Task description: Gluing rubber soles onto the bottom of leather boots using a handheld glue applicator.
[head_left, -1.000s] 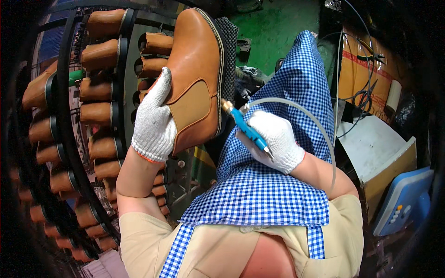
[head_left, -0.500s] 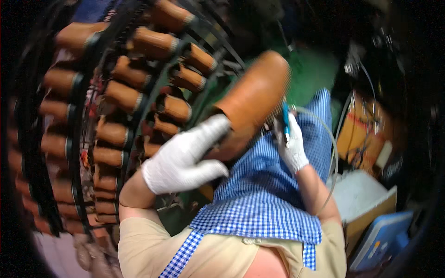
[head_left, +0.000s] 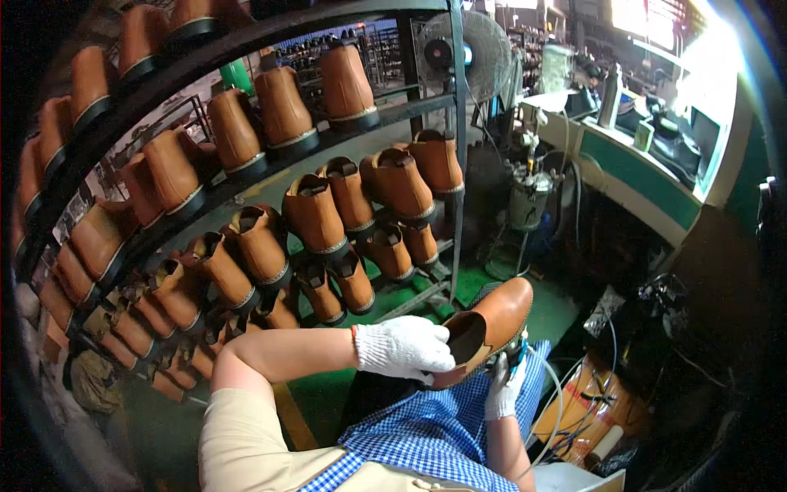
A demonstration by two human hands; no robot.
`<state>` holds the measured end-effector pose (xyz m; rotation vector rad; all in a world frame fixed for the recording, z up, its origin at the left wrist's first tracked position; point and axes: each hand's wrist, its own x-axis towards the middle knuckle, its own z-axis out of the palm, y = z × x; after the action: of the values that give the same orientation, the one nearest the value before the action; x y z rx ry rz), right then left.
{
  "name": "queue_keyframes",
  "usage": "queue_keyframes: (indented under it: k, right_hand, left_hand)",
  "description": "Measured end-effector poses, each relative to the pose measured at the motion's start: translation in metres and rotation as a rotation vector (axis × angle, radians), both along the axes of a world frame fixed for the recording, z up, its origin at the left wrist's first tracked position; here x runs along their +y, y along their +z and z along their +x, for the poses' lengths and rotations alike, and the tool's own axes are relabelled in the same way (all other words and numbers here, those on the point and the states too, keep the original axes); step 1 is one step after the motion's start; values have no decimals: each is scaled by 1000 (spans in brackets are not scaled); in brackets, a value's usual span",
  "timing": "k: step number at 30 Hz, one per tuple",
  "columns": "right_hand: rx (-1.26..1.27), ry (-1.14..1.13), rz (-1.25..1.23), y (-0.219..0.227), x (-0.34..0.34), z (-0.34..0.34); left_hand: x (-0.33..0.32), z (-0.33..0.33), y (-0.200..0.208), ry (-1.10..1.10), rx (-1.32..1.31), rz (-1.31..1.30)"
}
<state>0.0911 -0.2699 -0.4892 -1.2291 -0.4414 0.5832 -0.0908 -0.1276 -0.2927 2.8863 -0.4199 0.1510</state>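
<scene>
In my gloved left hand (head_left: 400, 348) is a tan leather ankle boot (head_left: 502, 313), gripped around its heel and shaft. The boot tilts with its toe up to the right, and its dark opening faces me. My gloved right hand (head_left: 502, 395) closes around a slim teal hand tool (head_left: 518, 357) just below the boot's sole edge. A thin clear hose (head_left: 559, 392) runs near the tool. The tool's tip is too small to make out, and I cannot tell whether it touches the sole. My blue checked apron (head_left: 410, 422) lies below both hands.
On the left stands a dark metal rack (head_left: 457, 246) with several tiers of similar tan boots (head_left: 314, 215). A fan (head_left: 463, 53) and a metal pot on a stand (head_left: 529, 201) are behind it. Cardboard (head_left: 578, 402) with tangled hoses lies at right.
My view has swung up, showing more of the rack and room. The boot has turned so its opening faces me. Both hands keep hold of the boot and the tool.
</scene>
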Motion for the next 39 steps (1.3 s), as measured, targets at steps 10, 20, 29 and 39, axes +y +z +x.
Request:
queue_keyframes:
  k: [10,20,29,39]
  right_hand:
    - [-463,-91,-279,11,0,-13]
    - [-567,-56,-264,16,-5,-11]
    - [-545,-39,-250,16,-8,-10]
    - [-382,1,-238,18,-9,-12]
  left_hand:
    - [0,-18,135,278,-578,138]
    - [169,88,258,947,-732,420]
    - [258,114,260,1132,-562,455]
    - [176,3,291,1379,-350,723]
